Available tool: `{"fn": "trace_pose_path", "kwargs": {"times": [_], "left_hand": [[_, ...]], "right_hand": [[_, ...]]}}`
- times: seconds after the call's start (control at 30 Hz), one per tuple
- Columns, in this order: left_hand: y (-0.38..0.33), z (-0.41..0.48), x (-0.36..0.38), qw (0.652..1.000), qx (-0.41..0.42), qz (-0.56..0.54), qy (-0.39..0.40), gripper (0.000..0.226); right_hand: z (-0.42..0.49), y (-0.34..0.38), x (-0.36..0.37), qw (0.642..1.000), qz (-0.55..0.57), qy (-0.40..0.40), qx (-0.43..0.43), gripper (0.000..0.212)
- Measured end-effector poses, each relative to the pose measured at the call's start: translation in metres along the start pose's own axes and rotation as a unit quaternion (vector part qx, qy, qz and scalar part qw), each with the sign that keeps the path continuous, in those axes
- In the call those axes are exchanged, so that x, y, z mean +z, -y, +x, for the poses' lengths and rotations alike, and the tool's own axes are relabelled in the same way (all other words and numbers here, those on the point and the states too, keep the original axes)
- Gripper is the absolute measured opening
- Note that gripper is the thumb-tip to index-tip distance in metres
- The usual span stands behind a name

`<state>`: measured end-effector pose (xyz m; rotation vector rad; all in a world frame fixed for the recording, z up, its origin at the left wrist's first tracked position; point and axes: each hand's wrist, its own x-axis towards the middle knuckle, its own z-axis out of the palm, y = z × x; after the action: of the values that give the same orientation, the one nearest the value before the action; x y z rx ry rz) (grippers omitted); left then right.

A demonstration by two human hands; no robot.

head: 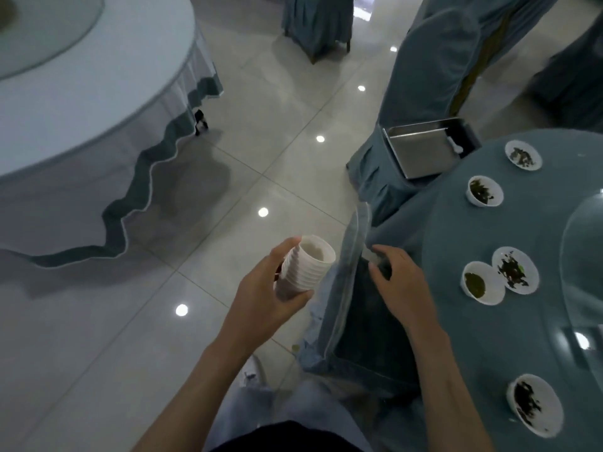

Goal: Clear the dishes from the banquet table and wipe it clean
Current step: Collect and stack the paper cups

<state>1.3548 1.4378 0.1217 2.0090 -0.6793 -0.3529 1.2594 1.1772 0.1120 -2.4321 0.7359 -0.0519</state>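
"Since you're standing closer, what is the left hand (pixel 270 288) doing?"

"Its fingers are clamped round a stack of white cups (pixel 306 265), thumb on the near side. It holds the stack out over the tiled floor (pixel 228 177), off the left edge of the banquet table (pixel 456 337)."

"And the right hand (pixel 401 282)?"

"Its fingers are curled down over the top edge of a covered chair (pixel 346 288), gripping the cloth. That chair stands against the table's left edge."

"What's on the table itself?"

"Small white dishes follow the left edge, each with dark leftovers (too blurred to name). There's a far bowl (pixel 523 154) and a second bowl (pixel 485 190) near it. A saucer (pixel 515 270) and a green-stained bowl (pixel 483 282) touch at mid-edge, and a near bowl (pixel 535 404) sits well apart. The glass turntable (pixel 584 272) lies inward of them. A metal tray (pixel 424 148) rests on a second chair (pixel 424 76) at the far-left edge."
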Motion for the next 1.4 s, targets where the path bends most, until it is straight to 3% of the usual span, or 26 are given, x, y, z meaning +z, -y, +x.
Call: {"fn": "trace_pose_path", "kwargs": {"times": [0.43,0.73,1.4], "left_hand": [[0.076,0.164,-0.057,0.996,-0.004,0.023,0.085,0.089],[0.064,0.337,-0.065,0.988,0.046,0.056,0.137,0.087],[0.054,0.685,0.011,0.934,0.193,0.055,0.295,0.089]], "right_hand": [[0.144,0.03,0.024,0.997,0.024,-0.05,0.059,0.043],[0.259,0.043,0.007,0.99,0.049,-0.076,0.111,0.042],[0.495,0.032,-0.047,0.953,0.034,-0.154,0.259,0.04]]}}
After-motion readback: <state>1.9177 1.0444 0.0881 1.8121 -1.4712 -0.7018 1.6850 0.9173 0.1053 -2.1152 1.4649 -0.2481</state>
